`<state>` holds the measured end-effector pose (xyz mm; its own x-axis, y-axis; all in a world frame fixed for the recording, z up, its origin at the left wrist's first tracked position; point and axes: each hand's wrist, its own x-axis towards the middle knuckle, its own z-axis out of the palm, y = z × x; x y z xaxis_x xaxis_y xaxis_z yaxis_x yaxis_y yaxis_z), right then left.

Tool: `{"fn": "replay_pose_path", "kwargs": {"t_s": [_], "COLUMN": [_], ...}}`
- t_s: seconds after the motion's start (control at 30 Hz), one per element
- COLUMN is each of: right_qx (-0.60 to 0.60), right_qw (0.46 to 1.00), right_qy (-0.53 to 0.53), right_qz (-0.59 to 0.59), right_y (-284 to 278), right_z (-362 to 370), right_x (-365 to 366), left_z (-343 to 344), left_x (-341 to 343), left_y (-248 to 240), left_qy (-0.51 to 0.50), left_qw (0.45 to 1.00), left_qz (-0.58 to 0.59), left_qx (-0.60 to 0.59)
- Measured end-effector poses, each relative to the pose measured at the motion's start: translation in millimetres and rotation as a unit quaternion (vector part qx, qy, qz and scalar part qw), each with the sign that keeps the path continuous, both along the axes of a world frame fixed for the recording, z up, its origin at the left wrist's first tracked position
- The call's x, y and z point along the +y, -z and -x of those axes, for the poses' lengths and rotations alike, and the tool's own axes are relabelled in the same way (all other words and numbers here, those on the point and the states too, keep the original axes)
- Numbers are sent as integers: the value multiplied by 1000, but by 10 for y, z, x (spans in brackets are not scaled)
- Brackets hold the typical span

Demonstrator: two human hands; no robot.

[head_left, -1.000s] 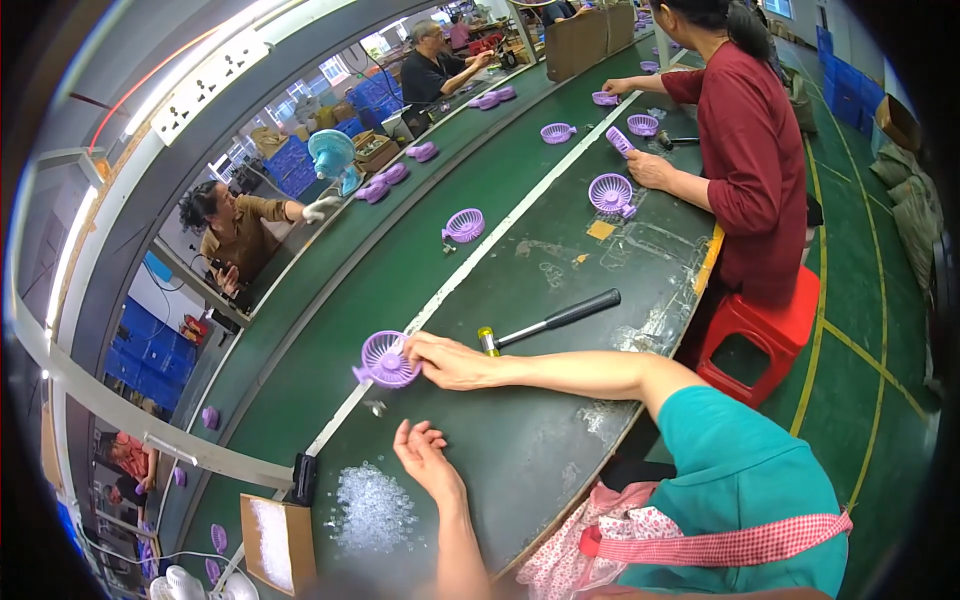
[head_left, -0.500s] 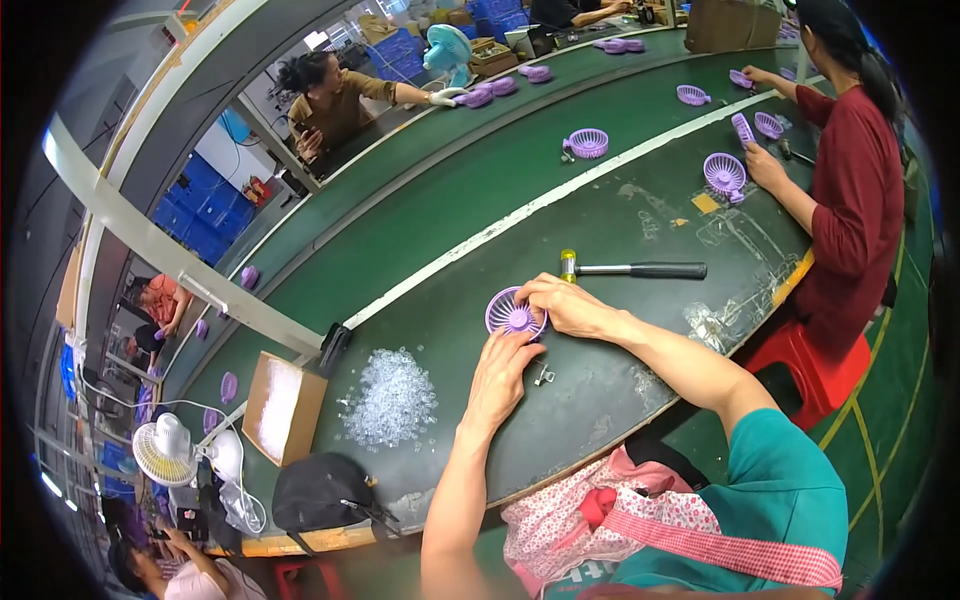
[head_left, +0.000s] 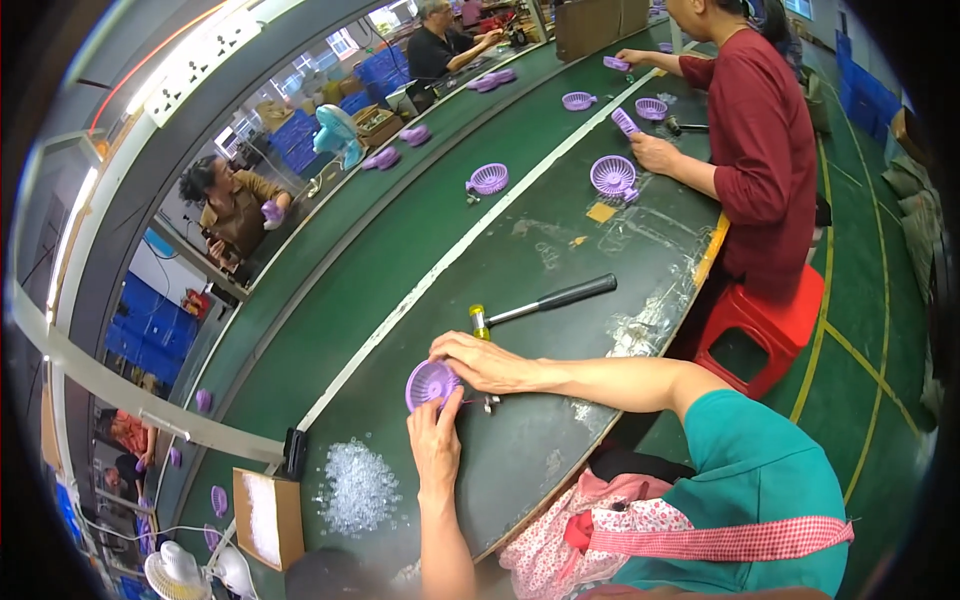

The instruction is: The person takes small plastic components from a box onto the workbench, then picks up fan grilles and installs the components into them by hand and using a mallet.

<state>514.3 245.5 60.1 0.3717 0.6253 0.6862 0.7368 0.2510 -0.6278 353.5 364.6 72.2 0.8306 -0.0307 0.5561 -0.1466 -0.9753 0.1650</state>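
Note:
On the dark green worktable sits a round purple fan housing (head_left: pixel 428 383) with a slatted grille, its open side facing up. My left hand (head_left: pixel 436 447) grips its near edge, fingers bent at the rim. From the right, my right hand (head_left: pixel 488 364) is closed round its far right side, and the fingers hide part of that rim. Beside the housing, just below my right wrist, lies a small metal piece (head_left: pixel 490 403); a thin wire seems to run to it. Beyond my right hand rests a hammer (head_left: pixel 550 300) with a yellow head and black handle.
To the left are a heap of small clear plastic pieces (head_left: pixel 358 488) and an open cardboard box (head_left: pixel 290 510). A green conveyor (head_left: pixel 400 255) carries more purple housings (head_left: pixel 489 179). A co-worker in dark red (head_left: pixel 755 130) sits at the right, near a red stool (head_left: pixel 765 325).
My view has swung to the right, so the table things appear farther left. Both hands stay on the housing. The co-worker across the conveyor now holds up a purple piece.

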Motion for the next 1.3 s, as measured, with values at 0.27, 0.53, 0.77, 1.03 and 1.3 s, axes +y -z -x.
{"fn": "replay_pose_path", "kwargs": {"t_s": [0.27, 0.53, 0.77, 1.03, 1.3], "right_qx": [114, 73, 4, 210, 358], "right_qw": [962, 981, 985, 957, 897], "right_qy": [-116, -88, -79, -137, -211], "right_qz": [218, 156, 153, 149, 151], "right_y": [-189, -66, -162, -226, -322], "right_z": [226, 260, 328, 271, 166], "right_x": [-160, -89, -179, -130, -220], "left_z": [2, 1, 0, 96, 45], "left_x": [53, -11, -72, -64, -124], "left_y": [11, -21, -24, -30, -105], "left_qy": [-95, -135, -145, -115, -29], "left_qw": [991, 988, 985, 956, 895], "left_qz": [29, -8, 30, 245, 430], "left_qx": [-95, -79, -85, -114, -111]}}
